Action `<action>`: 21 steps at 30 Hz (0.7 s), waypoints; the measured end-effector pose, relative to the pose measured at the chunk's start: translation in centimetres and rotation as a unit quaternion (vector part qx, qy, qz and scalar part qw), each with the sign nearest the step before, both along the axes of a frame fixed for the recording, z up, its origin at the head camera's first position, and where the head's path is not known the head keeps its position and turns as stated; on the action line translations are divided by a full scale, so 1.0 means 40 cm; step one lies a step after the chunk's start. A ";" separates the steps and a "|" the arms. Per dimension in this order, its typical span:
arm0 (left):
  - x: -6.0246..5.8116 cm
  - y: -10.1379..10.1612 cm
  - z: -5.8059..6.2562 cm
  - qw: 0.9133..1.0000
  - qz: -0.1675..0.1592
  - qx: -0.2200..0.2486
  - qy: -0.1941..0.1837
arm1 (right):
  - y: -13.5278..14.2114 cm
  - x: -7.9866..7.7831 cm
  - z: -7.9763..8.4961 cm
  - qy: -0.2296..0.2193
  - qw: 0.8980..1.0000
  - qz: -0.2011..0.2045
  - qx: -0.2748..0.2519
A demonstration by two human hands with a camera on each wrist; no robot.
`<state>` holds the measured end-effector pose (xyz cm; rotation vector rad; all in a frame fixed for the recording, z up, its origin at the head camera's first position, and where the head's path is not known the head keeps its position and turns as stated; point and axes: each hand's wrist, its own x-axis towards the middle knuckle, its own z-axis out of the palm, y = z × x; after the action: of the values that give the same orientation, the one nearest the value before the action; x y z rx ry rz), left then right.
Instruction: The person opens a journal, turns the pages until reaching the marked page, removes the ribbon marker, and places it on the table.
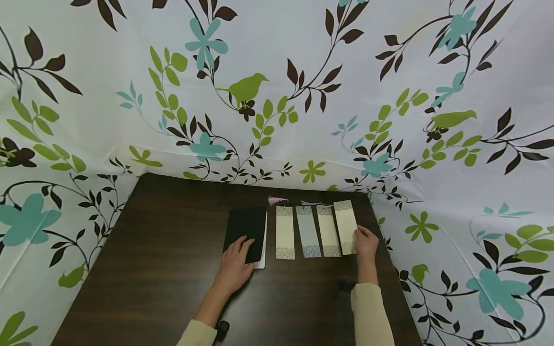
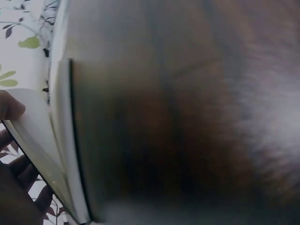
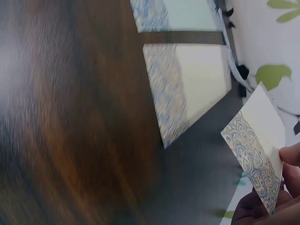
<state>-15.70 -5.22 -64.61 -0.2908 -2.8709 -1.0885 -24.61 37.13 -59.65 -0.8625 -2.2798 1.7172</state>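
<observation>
My left hand (image 1: pixel 233 269) lies over the lower part of a black-covered notebook (image 1: pixel 247 223). In the left wrist view the notebook cover (image 2: pixel 40 180) stands partly lifted, pinched between the thumb on its inner side and the fingers outside. My right hand (image 1: pixel 367 242) pinches the right edge of a cream bookmark (image 1: pixel 345 226), the rightmost in a row. Its blue-and-tan patterned end (image 3: pixel 253 159) shows in the right wrist view, tilted up off the table. Left of it lie another cream bookmark (image 1: pixel 329 230), a pale blue bookmark (image 1: pixel 308 230) and a cream bookmark (image 1: pixel 284 230).
A pink tassel (image 1: pixel 277 200) lies above the leftmost bookmark, with pale tassels near the other tops. The dark wooden table (image 1: pixel 173 250) meets a cloth backdrop (image 1: pixel 277 154) printed with leaves, flowers and birds at its back and sides.
</observation>
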 end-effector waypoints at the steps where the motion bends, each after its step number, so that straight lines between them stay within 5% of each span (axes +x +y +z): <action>1: 0.001 0.002 -0.004 1.000 -0.001 -0.010 -0.001 | 0.007 -0.001 -0.004 -0.001 1.000 -0.003 -0.001; 13: 0.017 0.010 -0.038 0.997 -0.012 -0.073 0.014 | 0.024 -0.003 -0.063 -0.015 1.000 -0.002 0.012; 21: 0.020 0.008 -0.038 0.992 -0.061 -0.100 -0.049 | 0.046 -0.017 -0.098 -0.044 0.997 -0.021 0.066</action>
<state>-14.91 -4.89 -66.13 -0.4408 -3.0922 -0.8528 -25.30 38.96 -63.57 -0.9689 -2.3824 1.5211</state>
